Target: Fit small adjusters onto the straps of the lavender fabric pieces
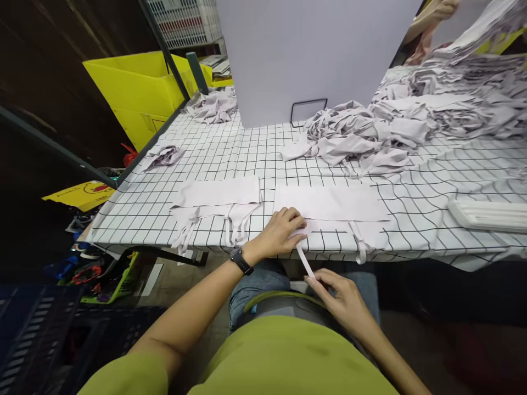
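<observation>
A pale grey cloth piece (329, 204) lies flat near the front edge of the checked table (230, 153). My left hand (282, 230) presses down on its lower left corner, fingers curled on the fabric. My right hand (341, 293) is below the table edge over my lap, pinching the end of a narrow strap (305, 263) that hangs from that cloth. A second strap (360, 244) dangles off the front edge to the right. To the left lies another flat cloth piece (218, 195) with several straps hanging toward the edge.
A large heap of grey cloth pieces (411, 118) covers the back right. A white upright board (304, 55) stands at the back. A small crumpled cloth (164, 155) lies left, a yellow bin (140, 93) beyond. A white flat object (488, 214) sits right. Another person's arm (432, 16) shows top right.
</observation>
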The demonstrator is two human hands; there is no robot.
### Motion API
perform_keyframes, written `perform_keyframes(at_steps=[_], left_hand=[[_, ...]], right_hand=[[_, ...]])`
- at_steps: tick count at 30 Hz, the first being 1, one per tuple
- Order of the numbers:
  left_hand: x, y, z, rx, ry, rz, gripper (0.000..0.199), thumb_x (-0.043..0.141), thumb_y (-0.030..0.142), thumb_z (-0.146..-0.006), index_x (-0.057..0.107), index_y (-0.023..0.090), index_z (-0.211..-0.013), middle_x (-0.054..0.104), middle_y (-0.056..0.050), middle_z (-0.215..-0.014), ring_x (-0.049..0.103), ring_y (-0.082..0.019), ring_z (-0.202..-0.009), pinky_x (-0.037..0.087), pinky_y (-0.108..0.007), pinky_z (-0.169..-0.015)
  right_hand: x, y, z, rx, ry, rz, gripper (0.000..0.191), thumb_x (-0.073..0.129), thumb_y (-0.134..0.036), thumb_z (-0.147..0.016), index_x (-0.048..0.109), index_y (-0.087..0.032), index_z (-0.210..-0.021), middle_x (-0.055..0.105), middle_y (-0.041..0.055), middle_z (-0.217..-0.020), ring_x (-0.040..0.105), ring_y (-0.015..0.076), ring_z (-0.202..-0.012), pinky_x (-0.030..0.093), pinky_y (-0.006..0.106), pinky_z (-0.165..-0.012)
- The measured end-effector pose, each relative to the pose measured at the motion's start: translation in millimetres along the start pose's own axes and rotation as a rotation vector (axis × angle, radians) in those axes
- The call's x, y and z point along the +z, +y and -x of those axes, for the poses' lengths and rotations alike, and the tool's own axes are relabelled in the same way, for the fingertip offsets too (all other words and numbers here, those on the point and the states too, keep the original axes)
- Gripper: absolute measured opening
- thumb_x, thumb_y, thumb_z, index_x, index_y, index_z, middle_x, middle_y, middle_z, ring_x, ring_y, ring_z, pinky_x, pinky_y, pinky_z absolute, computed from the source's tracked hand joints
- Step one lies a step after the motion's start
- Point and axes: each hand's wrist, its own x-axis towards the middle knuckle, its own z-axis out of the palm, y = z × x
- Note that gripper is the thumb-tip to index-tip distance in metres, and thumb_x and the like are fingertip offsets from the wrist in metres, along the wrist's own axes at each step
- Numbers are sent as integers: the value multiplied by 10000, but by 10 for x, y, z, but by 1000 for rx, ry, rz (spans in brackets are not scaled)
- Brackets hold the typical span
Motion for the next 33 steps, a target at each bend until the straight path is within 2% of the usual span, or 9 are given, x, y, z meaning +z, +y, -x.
perform_keyframes(at_steps=[4, 10, 14, 16, 19, 22, 24, 28, 33], left_hand=[[5, 1, 2, -2, 1, -8, 163, 617, 309, -969, 608, 190, -1081, 588, -81, -1141, 519, -230, -1030, 456, -375, -946], [2, 11, 2, -6, 3, -13, 149, 619, 309, -967, 605, 198, -1065, 596, -86, -1150, 532, -238, -1039, 459, -381, -939], [20, -28, 7, 17, 30, 0, 147, 611, 308, -972, 605, 188, -1057, 598, -90, -1123, 530, -240, -1005, 465, -388, -915], [36, -49, 5, 25, 36, 11, 146, 603, 315, -975, 607, 189, -1050, 599, -91, -1106, 530, -244, -988, 474, -401, -904], [45, 6, 5, 26, 69, 37, 114, 574, 278, -979, 611, 186, -1035, 606, -103, -1103, 538, -254, -992, 489, -425, -891], [-9, 235, 34, 54, 212, 177, 136, 501, 176, -978, 609, 182, -1062, 631, -107, -1091, 559, -245, -1031, 500, -417, -903], [-79, 440, 72, 127, 279, 326, 182, 501, 133, -952, 607, 185, -1090, 649, -93, -1075, 572, -226, -1045, 501, -397, -921], [-204, 708, 140, 258, 178, 392, 263, 529, 105, -895, 630, 197, -1120, 650, -85, -1089, 572, -222, -1039, 475, -405, -935], [-173, 692, 134, 170, 153, 427, 209, 565, 123, -876, 656, 178, -1056, 673, -74, -992, 580, -218, -973, 469, -384, -876]], right_hand=[[-204, -139, 309, 65, -75, 43, 390, 561, -481, -962, 702, -209, -721, 673, 34, -706, 622, 198, -676, 456, 274, -637], [-456, -279, 552, 253, -137, -39, 461, 610, -589, -899, 753, -188, -722, 708, 52, -700, 635, 216, -677, 465, 272, -608], [-624, -334, 697, 373, -25, -164, 461, 683, -574, -879, 771, -209, -1147, 711, 41, -680, 643, 219, -703, 501, 292, -667], [-689, -380, 735, 427, 45, -278, 486, 741, -548, -853, 740, -223, -1215, 699, 31, -650, 631, 202, -673, 500, 282, -643], [-717, -470, 666, 484, 117, -557, 399, 832, -533, -770, 807, -205, -996, 750, 85, -760, 633, 188, -677, 517, 283, -638], [-649, -539, 453, 536, 198, -805, 448, 932, -472, -645, 842, -213, -999, 789, 124, -913, 593, 148, -648, 518, 268, -621], [-580, -553, 282, 530, 244, -866, 461, 972, -408, -590, 852, -216, -992, 785, 102, -881, 481, 86, -575, 461, 212, -557], [-476, -520, 11, 494, 236, -897, 443, 990, -388, -557, 859, -186, -929, 694, 37, -680, 289, 35, -519, 294, 163, -462], [-433, -460, -114, 470, 208, -801, 399, 954, -485, -597, 836, -141, -759, 652, 38, -635, 236, 27, -492, 197, 198, -437]])
